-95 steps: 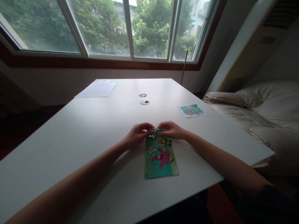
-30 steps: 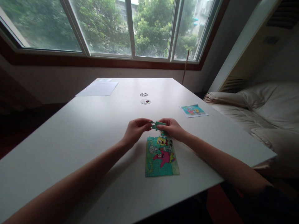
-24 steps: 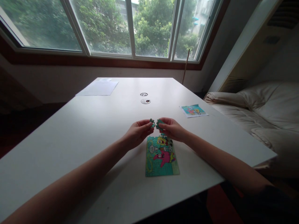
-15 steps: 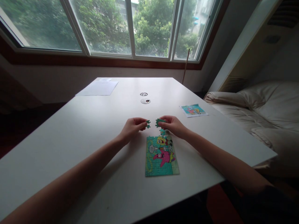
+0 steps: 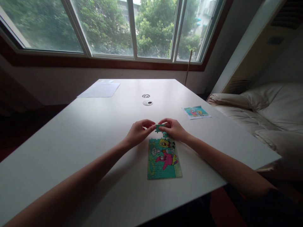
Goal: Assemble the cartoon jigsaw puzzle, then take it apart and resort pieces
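Just beyond the partly joined cartoon jigsaw puzzle, both hands meet over the table. My right hand pinches a small green group of puzzle pieces between thumb and fingers. My left hand is closed at the left end of that group; its own puzzle piece is mostly hidden by the fingertips. Whether the two parts are joined I cannot tell. A small blue-green piece sticks up from the puzzle's far edge, beneath my right hand. The puzzle lies flat, its far edge uneven with tabs.
On the white table, a printed cartoon picture lies to the right. White paper sheets rest at the far left. Two round cable-hole covers sit mid-table. A pale sofa stands at the right, and a window is behind the table.
My left hand has moved right with its puzzle piece, up against the green group in my right hand. The gap between the hands has closed. The puzzle on the table stays put.
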`<state>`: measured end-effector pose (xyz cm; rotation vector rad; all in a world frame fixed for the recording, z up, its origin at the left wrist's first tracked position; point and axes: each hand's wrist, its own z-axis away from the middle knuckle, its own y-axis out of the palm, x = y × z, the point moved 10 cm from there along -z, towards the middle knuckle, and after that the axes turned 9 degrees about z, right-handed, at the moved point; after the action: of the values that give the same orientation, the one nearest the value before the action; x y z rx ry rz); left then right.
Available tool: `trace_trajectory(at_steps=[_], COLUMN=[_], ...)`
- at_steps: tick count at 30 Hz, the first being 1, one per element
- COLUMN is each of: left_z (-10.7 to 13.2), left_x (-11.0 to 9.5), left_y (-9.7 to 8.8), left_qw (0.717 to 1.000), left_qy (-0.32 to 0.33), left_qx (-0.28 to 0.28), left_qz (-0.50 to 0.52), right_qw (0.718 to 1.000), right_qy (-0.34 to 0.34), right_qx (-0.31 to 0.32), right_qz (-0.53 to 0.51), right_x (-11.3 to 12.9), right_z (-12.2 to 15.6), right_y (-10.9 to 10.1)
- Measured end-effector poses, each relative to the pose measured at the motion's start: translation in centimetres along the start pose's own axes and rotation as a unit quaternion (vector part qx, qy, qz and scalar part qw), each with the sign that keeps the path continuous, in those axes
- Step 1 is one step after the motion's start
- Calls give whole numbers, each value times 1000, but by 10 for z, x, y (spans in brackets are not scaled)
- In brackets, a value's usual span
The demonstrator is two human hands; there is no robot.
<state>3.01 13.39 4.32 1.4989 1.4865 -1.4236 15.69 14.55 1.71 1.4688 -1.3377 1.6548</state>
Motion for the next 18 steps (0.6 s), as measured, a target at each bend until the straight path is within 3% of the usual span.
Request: trace_trajectory(at_steps=[5, 14, 18], left_z=[4, 6, 6], left_x=[2, 15, 23], left_y=[10, 8, 6], left_qw=[995, 970, 964], left_qy=[-44, -100, -111], left_qx=[9, -18, -31], left_qz=[86, 220, 239], right_qw=[997, 981, 981], right_qy=[6, 42, 36], right_qx=[10, 10, 9], right_qz=[-71, -189, -191], right_x=[6, -7, -8], right_z=[2, 1, 1], right_y=[2, 3, 3])
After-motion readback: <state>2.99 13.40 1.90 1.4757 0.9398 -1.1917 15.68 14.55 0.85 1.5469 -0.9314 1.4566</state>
